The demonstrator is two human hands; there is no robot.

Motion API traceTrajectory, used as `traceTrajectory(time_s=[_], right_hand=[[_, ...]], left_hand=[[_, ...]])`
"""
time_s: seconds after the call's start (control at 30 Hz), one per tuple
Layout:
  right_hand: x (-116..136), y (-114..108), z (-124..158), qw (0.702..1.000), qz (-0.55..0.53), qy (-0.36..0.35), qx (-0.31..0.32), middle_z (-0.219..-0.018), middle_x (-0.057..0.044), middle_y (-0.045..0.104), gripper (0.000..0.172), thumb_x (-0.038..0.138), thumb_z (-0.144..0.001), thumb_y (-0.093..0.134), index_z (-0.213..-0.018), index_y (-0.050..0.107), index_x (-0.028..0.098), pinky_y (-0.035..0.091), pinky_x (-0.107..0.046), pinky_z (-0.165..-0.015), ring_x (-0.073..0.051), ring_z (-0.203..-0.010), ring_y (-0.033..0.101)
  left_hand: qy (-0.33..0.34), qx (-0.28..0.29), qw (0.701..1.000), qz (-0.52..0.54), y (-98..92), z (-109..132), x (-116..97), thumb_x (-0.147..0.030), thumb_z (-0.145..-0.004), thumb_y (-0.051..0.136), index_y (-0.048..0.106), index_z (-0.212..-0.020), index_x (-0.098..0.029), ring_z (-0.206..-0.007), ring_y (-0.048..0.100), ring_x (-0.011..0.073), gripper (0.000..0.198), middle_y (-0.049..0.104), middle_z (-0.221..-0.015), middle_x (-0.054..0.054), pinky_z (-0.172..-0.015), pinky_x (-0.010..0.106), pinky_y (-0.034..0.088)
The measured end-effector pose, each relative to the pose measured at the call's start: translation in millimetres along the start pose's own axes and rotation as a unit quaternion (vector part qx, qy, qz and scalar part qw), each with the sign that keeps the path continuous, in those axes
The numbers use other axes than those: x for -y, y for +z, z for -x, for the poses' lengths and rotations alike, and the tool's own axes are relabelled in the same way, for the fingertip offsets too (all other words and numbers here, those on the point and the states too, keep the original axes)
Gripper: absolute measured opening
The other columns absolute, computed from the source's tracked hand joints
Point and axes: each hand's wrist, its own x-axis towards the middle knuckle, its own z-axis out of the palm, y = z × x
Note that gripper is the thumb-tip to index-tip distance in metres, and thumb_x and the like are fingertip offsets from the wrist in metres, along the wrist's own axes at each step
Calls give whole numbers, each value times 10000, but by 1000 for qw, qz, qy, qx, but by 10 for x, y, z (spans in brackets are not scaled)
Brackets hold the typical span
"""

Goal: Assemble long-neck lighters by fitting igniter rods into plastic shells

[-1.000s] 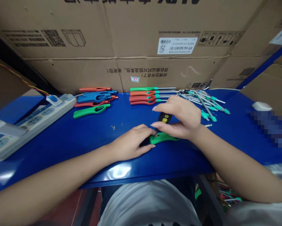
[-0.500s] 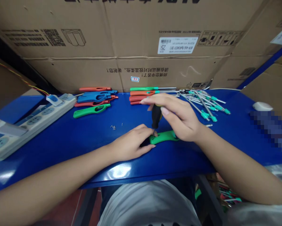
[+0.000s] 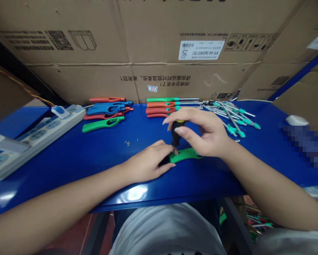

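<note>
The green handle point(image 3: 187, 155) looks like hard plastic, smooth and a bit shiny. The screwdriver point(image 3: 175, 137) has a dark plastic grip, and its thin shaft point(image 3: 173, 151) looks like metal. The worktop point(image 3: 102, 152) is slick and glossy, with 2 bright patches of light on it. The small screws point(image 3: 127, 143) look like shiny metal. The rods point(image 3: 229, 115) are smooth, silvery metal with plastic ends. The power strip point(image 3: 45, 130) is smooth, pale plastic. The big cardboard point(image 3: 95, 79) is dull and creased, and its label point(image 3: 201, 50) looks like smooth white paper. The shirt point(image 3: 169, 230) is matt grey cloth with soft folds.
</note>
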Motion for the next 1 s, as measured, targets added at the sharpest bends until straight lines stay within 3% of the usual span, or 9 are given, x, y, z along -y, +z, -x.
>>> traceTrajectory(time_s=[0.1,0.27,0.33,0.43,0.5,0.67,0.73,0.87,1.0], right_hand=[[25,-2,-13,993,94,-51,-40,-822,-36,735,167,373,-916,685,-943,697,208,562,-338,-806,-189,-792,692],[103,8,-13,999,46,-4,15,-1109,-91,744,307,252,-1040,403,-1217,645,189,552,-358,-913,-196,-1026,699],[100,0,-17,999,29,7,24,-1047,-75,751,299,232,-1041,400,-1194,651,185,554,-336,-883,-177,-962,707],[42,-46,-19,993,113,-40,-2,-889,-58,749,187,316,-988,562,-1004,702,193,542,-361,-859,-202,-877,704],[7,-84,-15,988,139,-62,2,-885,-58,753,214,355,-984,569,-1033,709,200,535,-386,-873,-214,-879,706],[52,-97,-22,997,-6,0,80,-1197,-94,725,389,285,-1063,343,-1352,589,200,538,-365,-932,-189,-1068,688],[77,-76,-28,998,-16,5,68,-1101,-74,748,331,328,-1046,439,-1284,634,203,546,-333,-889,-174,-972,705],[74,-63,-28,994,93,-54,20,-917,-44,761,296,472,-936,650,-1074,707,217,522,-362,-900,-199,-893,713],[92,-80,-29,996,49,-35,58,-1080,-85,749,322,323,-1041,442,-1258,640,191,514,-370,-953,-199,-1036,695]], left_hand=[[0,7,1000,-8,6,2,2,-238,-955,608,587,-1129,-172,-1083,572,251,187,664,-1126,90,-957,395,504],[-8,3,1000,1,8,-3,1,-246,-957,607,590,-1163,-177,-1115,567,249,218,652,-1171,93,-994,399,494],[-8,2,1000,6,7,-6,-2,-245,-955,609,590,-1159,-184,-1109,569,248,214,653,-1166,90,-992,399,496],[-8,3,1000,7,3,-11,-7,-256,-956,606,591,-1146,-186,-1099,572,254,203,662,-1143,88,-973,403,501],[-6,1,1000,7,-1,-13,-12,-259,-959,600,588,-1162,-186,-1107,572,256,216,664,-1150,90,-977,403,498],[-4,1,1000,12,0,-13,-15,-241,-957,598,590,-1176,-191,-1113,575,245,225,664,-1138,83,-984,388,497],[-5,0,1000,-1,9,-6,-5,-253,-953,605,596,-1155,-180,-1086,578,251,215,665,-1115,89,-961,397,504],[-10,-1,999,-31,19,8,15,-286,-958,598,592,-1162,-164,-987,596,250,237,663,-1064,97,-871,396,522],[-9,1,1000,-3,14,-2,3,-255,-948,607,591,-1154,-181,-1087,580,246,219,654,-1131,88,-958,392,501]])
